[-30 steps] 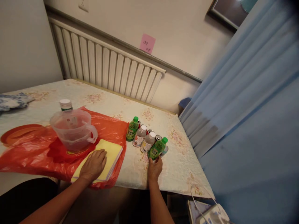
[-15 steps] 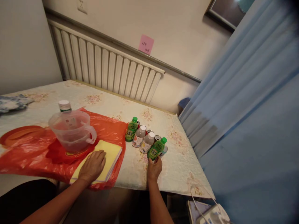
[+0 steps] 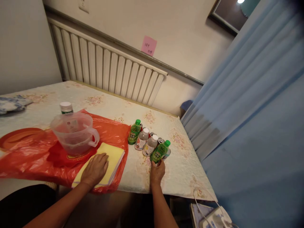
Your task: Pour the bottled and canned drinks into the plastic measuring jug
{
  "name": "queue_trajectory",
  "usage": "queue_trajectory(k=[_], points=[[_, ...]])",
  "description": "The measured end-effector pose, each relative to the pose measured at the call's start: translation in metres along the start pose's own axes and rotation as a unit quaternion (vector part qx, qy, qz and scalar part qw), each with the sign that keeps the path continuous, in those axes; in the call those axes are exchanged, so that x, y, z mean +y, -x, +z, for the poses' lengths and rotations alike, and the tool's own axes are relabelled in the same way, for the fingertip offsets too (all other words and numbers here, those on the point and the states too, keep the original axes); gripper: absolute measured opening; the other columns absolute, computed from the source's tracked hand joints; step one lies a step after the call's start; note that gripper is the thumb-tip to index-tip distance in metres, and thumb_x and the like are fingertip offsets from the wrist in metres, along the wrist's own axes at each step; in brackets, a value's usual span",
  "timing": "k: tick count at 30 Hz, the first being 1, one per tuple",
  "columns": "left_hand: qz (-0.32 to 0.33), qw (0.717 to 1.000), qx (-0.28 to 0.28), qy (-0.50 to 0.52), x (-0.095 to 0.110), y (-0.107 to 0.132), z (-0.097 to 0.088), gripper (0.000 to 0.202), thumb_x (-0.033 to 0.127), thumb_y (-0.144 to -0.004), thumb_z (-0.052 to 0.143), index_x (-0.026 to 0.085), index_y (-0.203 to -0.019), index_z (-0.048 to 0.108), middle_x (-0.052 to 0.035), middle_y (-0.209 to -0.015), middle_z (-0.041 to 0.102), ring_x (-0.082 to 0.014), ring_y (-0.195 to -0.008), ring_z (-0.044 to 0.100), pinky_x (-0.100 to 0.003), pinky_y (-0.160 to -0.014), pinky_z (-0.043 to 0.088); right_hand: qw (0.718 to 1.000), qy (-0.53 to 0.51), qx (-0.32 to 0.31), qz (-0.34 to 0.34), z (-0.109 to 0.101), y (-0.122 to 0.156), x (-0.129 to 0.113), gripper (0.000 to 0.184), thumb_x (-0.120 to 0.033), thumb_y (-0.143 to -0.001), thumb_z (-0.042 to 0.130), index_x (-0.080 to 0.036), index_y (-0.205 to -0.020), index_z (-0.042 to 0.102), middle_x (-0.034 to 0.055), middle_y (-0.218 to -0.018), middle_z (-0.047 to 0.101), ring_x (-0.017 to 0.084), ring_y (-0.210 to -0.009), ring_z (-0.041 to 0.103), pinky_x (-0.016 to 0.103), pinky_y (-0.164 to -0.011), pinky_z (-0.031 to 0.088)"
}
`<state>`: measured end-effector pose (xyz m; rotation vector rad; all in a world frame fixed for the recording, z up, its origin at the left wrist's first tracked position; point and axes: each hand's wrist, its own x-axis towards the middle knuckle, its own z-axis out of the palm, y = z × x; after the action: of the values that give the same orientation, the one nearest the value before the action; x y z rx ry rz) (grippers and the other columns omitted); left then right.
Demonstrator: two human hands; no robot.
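The far side of the table (image 3: 111,104) lies bare up to the radiator (image 3: 106,69). To the right a slanting row of bottles (image 3: 144,142) bars the way, a green bottle (image 3: 159,152) at its near end. A bare strip separates it from the yellow cloth (image 3: 114,155), and the jug (image 3: 73,133) stands tall at left.

Glossy red plastic bag (image 3: 28,155), clear plastic jug (image 3: 72,133), matt yellow cloth (image 3: 114,155).

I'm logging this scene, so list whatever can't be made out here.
All head view.
Right hand, grip on the green bottle: the hand's back hides the fingers.
Cans: mostly hidden behind the bottles.
Pink note: writing too small.
White-capped bottle behind the jug: only its cap shows clear.
White device: cut by the bottom edge.
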<state>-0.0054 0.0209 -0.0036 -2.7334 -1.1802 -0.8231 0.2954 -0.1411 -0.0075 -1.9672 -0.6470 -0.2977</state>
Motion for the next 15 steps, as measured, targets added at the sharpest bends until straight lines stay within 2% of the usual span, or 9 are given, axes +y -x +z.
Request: queue_trajectory(k=[9,15], points=[[-0.007,0.999,0.009,0.047,0.001,0.002,0.0,0.027,0.027,-0.095,0.046,0.018,-0.112,0.065,-0.016,-0.121,0.067,-0.0309,-0.113,0.06,-0.048,-0.098,0.046,0.999,0.009,0.006,0.038,0.0,0.005,0.003,0.043,-0.046,-0.077,0.064,-0.013,-0.105,0.065,0.0158,-0.096,0.072,0.03,-0.09,0.065,0.037,-0.078,0.048],[-0.022,0.997,0.026,0.07,0.003,0.007,0.001,0.025,0.024,-0.094,0.048,0.019,-0.112,0.064,-0.0144,-0.124,0.066,-0.0295,-0.114,0.059,-0.047,-0.103,0.043,0.998,0.009,-0.008,0.063,-0.009,0.028,0.003,0.05,-0.046,-0.077,0.057,-0.01,-0.11,0.066,0.0193,-0.104,0.072,0.031,-0.094,0.069,0.039,-0.083,0.052]])
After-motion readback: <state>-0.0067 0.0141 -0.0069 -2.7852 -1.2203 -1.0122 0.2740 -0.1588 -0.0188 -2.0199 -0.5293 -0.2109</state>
